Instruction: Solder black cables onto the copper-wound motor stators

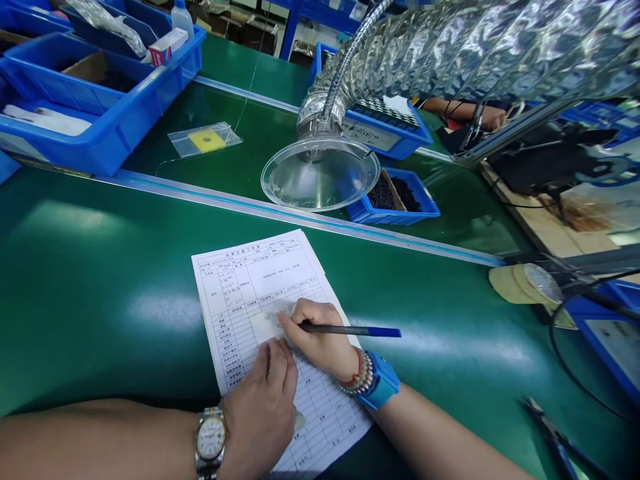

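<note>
A printed form sheet (260, 280) lies on the green bench mat. My right hand (320, 337) is closed around a dark pen with a blue cap (350, 330), its tip resting on a small pale slip on the sheet. A blue wrist strap and bead bracelets sit on that wrist. My left hand (263, 407), with a metal watch on the wrist, lies flat on the lower part of the sheet, fingers pressed together and pointing up toward the pen tip.
A clear fume-extractor funnel (320, 175) on a foil duct hangs over the conveyor. Blue bins (100, 87) stand at the back left, smaller blue trays (395, 200) behind the funnel. A plastic bag with a yellow square (205, 140), tape rolls (530, 283) and pliers (555, 437) lie around. Another person's arm (465, 110) rests at the far right.
</note>
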`<state>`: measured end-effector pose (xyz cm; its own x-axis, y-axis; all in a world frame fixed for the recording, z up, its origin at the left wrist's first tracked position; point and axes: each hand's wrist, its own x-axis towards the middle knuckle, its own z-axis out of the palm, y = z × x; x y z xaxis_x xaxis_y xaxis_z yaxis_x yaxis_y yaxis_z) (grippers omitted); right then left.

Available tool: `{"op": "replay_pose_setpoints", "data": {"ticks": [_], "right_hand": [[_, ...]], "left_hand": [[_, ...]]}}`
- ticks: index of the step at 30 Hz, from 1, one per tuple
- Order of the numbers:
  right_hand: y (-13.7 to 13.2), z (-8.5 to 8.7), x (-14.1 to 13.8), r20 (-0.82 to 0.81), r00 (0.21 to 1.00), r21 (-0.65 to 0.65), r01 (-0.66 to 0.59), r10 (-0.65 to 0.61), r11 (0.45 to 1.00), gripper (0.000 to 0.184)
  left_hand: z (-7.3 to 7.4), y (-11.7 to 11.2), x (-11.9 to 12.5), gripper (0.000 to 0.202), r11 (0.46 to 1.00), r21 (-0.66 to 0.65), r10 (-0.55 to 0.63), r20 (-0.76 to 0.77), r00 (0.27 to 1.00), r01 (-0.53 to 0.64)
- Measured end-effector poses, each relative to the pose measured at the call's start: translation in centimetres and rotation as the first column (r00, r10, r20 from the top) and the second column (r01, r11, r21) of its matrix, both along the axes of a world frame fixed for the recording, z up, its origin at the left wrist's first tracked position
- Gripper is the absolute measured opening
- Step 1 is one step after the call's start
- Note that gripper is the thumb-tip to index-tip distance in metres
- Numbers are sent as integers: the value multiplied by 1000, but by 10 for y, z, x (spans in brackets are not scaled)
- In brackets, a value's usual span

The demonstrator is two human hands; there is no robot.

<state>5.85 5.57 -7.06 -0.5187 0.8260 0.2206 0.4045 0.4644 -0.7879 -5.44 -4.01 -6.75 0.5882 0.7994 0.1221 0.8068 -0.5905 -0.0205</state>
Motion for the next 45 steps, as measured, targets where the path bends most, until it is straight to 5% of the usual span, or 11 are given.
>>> {"op": "replay_pose_setpoints", "data": {"ticks": [20,27,45], "right_hand": [[1,-2,2,28,999,-2,-38,38,999,32],[5,-3,7,-25,999,32,35,-34,999,32],[6,-2,8,-28,998,57,-52,53,997,31]], "left_hand": [[1,1,-1,43,999,-49,-20,-4,1000,20],[5,2,-1,41,1000,-25,-11,3,1000,11],[6,4,-3,38,998,-50,-31,11,999,31]]}}
